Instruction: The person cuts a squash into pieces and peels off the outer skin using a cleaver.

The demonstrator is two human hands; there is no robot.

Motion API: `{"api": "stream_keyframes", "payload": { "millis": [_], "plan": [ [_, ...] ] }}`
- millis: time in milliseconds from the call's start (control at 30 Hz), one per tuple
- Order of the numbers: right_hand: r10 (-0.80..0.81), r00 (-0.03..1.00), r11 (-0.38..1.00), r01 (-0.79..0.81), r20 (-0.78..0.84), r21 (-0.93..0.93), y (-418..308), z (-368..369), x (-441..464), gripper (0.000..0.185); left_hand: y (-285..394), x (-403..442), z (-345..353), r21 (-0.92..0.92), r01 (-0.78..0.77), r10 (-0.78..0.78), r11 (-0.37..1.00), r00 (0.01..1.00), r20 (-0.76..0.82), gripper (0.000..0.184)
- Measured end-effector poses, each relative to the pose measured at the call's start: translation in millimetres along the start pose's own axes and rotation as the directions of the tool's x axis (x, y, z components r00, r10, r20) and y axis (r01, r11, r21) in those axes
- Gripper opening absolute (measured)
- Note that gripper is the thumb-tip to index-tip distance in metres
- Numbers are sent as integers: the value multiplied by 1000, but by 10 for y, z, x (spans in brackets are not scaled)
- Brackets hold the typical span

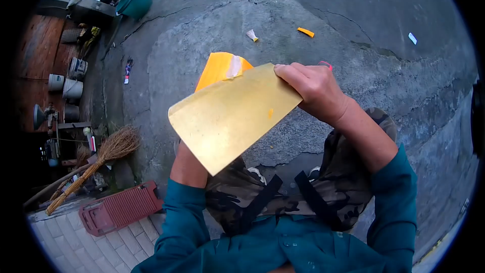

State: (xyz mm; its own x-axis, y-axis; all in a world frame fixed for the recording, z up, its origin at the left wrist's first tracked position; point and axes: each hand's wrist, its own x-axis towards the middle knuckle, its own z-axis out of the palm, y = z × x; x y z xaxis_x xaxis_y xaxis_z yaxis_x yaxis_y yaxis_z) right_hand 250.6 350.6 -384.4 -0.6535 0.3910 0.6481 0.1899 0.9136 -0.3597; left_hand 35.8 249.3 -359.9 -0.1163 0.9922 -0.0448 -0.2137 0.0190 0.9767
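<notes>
My right hand (316,88) is closed on the near end of a cleaver (232,116), with the thumb along the top corner of its wide, gold-coloured blade. A small orange bit sticks to the blade face. Behind the upper edge shows a bright orange piece of pumpkin (212,73), mostly bare flesh with a pale strip of skin on it. The cleaver's edge lies across this piece. My left forearm (189,167) reaches up behind the blade toward the pumpkin; the left hand and its fingers are hidden there.
Peel scraps, one orange (305,32) and one pale (252,35), lie on the cracked concrete ahead. At left are a straw broom (113,146), a dark red ribbed plastic piece (121,210), white buckets (73,89) and a green bucket (134,4). My knees frame the work.
</notes>
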Motion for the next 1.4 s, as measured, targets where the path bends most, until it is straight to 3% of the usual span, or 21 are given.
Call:
{"api": "stream_keyframes", "payload": {
  "millis": [167,233,333,400,467,500,533,600,633,667,700,733,800,867,967,1100,1167,1200,1233,1400],
  "plan": [
    [75,996,996,-77,-44,-38,181,139,-105,14,-58,37,-50,-42,41,-42,998,999,-9,75],
    [234,972,972,-234,26,-18,315,175,-184,12,-55,65,-49,-22,53,-53,998,998,-19,75],
    [247,969,969,-247,1,16,359,260,-172,9,-70,66,-103,54,57,-54,997,997,-47,75],
    [360,931,932,-362,60,12,593,283,-285,7,-46,-13,-63,29,-20,18,999,998,59,83],
    [606,782,795,-589,144,-144,784,304,-355,5,-35,127,-182,24,-2,-1,1000,993,122,85],
    [643,751,763,-646,147,-35,624,237,-261,7,-86,85,-230,1,-12,12,1000,995,102,87],
    [628,758,773,-633,178,-33,533,210,-203,7,-123,-7,-242,-20,3,-1,1000,997,78,89],
    [460,887,875,-461,40,151,442,172,-96,9,-54,39,-138,-278,60,-26,959,992,123,78],
    [450,892,877,-451,43,165,379,131,3,9,-71,33,-155,-328,83,-24,941,983,180,78],
    [292,954,949,-279,-72,147,290,94,35,10,-90,30,-174,-374,111,-22,921,972,235,79],
    [123,975,989,-106,-183,103,227,52,48,12,-93,36,-159,-375,106,-21,921,974,225,76],
    [-15,981,999,23,-195,39,178,34,100,14,-101,5,-126,-368,95,-21,925,979,201,73],
    [-88,995,994,92,-56,66,-28,-74,109,17,-136,-53,-56,-332,76,-36,940,992,124,68],
    [-188,975,979,196,-117,63,-151,-111,155,21,-179,-80,-16,-318,68,-48,945,996,69,63],
    [-176,981,979,184,-84,88,-157,-90,121,24,-216,-79,14,-327,88,-92,941,996,3,55],
    [-187,981,972,194,-59,135,-166,-143,86,23,-310,-79,5,-398,150,-260,905,936,-237,46],
    [-197,979,968,203,-56,151,-185,-161,79,23,-277,-56,-53,-396,176,-140,901,983,120,47],
    [-195,979,969,201,-53,144,-190,-173,85,23,-258,-43,-81,-388,187,-72,902,954,292,47],
    [-192,980,971,197,-51,133,-184,-185,86,23,-245,-26,-76,-386,167,-26,907,939,344,49],
    [-137,989,980,144,-59,136,-61,-74,-9,28,-179,23,-32,-353,62,-3,933,986,165,63]
  ]
}}
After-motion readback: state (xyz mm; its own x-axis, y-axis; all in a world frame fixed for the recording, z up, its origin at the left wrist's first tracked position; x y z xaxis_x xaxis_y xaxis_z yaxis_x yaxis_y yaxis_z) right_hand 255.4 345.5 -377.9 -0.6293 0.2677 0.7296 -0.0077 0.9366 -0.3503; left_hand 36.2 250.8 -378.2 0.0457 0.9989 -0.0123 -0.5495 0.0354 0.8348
